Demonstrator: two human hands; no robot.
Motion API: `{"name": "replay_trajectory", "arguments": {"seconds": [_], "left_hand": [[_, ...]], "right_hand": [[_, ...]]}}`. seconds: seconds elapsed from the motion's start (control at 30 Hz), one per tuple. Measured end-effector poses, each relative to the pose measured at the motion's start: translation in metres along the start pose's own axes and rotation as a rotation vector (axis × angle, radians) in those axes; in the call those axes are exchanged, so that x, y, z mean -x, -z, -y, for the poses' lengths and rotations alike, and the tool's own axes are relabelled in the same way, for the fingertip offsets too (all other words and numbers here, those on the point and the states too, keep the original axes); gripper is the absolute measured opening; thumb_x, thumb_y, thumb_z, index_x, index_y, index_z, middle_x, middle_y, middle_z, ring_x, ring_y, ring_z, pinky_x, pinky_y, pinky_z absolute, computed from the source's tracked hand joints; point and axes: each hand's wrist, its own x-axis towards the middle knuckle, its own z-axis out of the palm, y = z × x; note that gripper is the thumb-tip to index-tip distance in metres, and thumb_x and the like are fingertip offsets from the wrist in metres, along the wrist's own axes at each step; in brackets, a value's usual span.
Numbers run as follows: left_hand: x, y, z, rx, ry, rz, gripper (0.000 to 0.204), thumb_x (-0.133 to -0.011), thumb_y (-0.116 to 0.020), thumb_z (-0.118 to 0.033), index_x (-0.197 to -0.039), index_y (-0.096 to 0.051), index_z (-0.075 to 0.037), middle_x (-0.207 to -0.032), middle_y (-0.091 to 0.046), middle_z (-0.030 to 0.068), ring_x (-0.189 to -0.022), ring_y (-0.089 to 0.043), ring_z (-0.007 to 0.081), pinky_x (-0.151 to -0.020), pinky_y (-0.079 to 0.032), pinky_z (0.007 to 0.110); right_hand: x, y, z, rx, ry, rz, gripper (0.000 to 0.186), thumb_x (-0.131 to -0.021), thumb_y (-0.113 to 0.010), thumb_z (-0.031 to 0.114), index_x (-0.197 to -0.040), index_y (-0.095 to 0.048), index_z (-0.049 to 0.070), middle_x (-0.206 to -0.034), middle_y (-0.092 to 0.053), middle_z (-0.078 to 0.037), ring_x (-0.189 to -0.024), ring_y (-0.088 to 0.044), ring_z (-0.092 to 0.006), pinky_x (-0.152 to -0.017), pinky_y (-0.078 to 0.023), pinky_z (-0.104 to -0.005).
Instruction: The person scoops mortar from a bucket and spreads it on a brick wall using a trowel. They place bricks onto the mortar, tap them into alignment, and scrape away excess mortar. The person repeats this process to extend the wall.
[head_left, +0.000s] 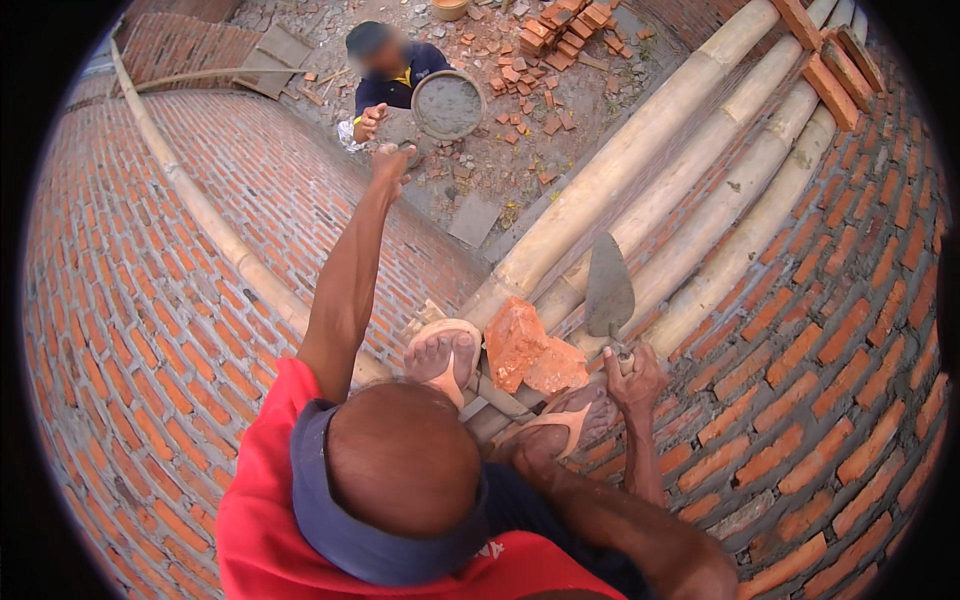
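Note:
My right hand (pixel 636 380) is closed around the handle of a pointing trowel (pixel 608 290), its grey blade directed away from me over the bamboo poles. My left arm stretches far forward and down. At its end, my left hand (pixel 393 165) is open, fingers apart, just short of a round pan (pixel 483 98). Grey mortar (pixel 448 106) fills that pan. A co-worker below, in a dark cap and dark top, is beside the pan with one hand (pixel 370 122) raised near mine. Two broken brick pieces (pixel 514 340) lie between my sandalled feet.
Several thick bamboo poles (pixel 640 140) run from my feet to the far right, with bricks (pixel 838 75) stacked on their end. Brick walls (pixel 800 400) rise on both sides; a long bamboo pole (pixel 200 215) crosses the left one. Far below lie a brick pile (pixel 565 35) and rubble.

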Motion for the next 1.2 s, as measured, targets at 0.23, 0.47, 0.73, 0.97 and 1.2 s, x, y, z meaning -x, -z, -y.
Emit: {"name": "replay_trajectory", "arguments": {"seconds": [0.23, 0.47, 0.73, 0.97, 1.2], "left_hand": [[-0.01, -0.034, 0.019, -0.346, -0.456, 0.005, 0.062, -0.079, -0.089, -0.022, -0.129, -0.063, 0.005, -0.113, -0.075, 0.0161, -0.102, -0.073, 0.0326, -0.086, -0.056, 0.043], [0.037, -0.09, 0.021, -1.078, -0.56, 0.066, 0.06, -0.076, -0.09, -0.049, -0.107, -0.071, -0.001, -0.104, -0.076, 0.0234, -0.101, -0.074, 0.0415, -0.084, -0.058, 0.051], [0.027, -0.085, 0.054, -1.105, -0.944, -0.2, 0.04, -0.091, -0.077, -0.043, -0.104, -0.07, -0.006, -0.096, -0.075, 0.0192, -0.09, -0.073, 0.0399, -0.077, -0.054, 0.054], [0.031, 0.043, 0.005, -0.603, -0.506, 0.356, 0.063, -0.108, -0.047, -0.057, -0.065, -0.046, -0.011, -0.057, -0.035, -0.0002, -0.055, -0.042, 0.0202, -0.057, -0.033, 0.037], [0.174, 0.026, -0.123, -0.158, -0.333, 0.476, 0.049, -0.108, -0.054, -0.049, -0.072, -0.049, -0.016, -0.059, -0.031, -0.0091, -0.049, -0.022, 0.0051, -0.048, -0.014, 0.029]], "right_hand": [[-0.002, -0.002, -0.001, -0.022, 0.005, -0.023, 0.034, -0.084, -0.084, 0.029, -0.08, -0.062, 0.004, -0.074, -0.059, -0.012, -0.059, -0.061, -0.035, -0.053, -0.046, -0.0433], [-0.001, -0.004, -0.003, 0.022, 0.016, 0.001, 0.033, -0.086, -0.084, 0.028, -0.081, -0.062, 0.004, -0.075, -0.06, -0.012, -0.059, -0.062, -0.0331, -0.054, -0.047, -0.0419], [0.0, -0.001, 0.001, 0.036, -0.067, 0.067, 0.033, -0.088, -0.083, 0.029, -0.082, -0.063, 0.004, -0.077, -0.062, -0.012, -0.064, -0.064, -0.0329, -0.058, -0.05, -0.0414], [-0.003, -0.001, 0.002, 0.084, -0.041, 0.016, 0.044, -0.086, -0.084, 0.036, -0.074, -0.058, 0.003, -0.067, -0.056, -0.012, -0.055, -0.06, -0.0311, -0.052, -0.045, -0.0426], [0.005, 0.006, 0.002, -0.103, -0.174, 0.02, 0.035, -0.092, -0.08, 0.035, -0.09, -0.069, 0.002, -0.078, -0.065, -0.014, -0.064, -0.066, -0.0287, -0.06, -0.051, -0.04]]}}
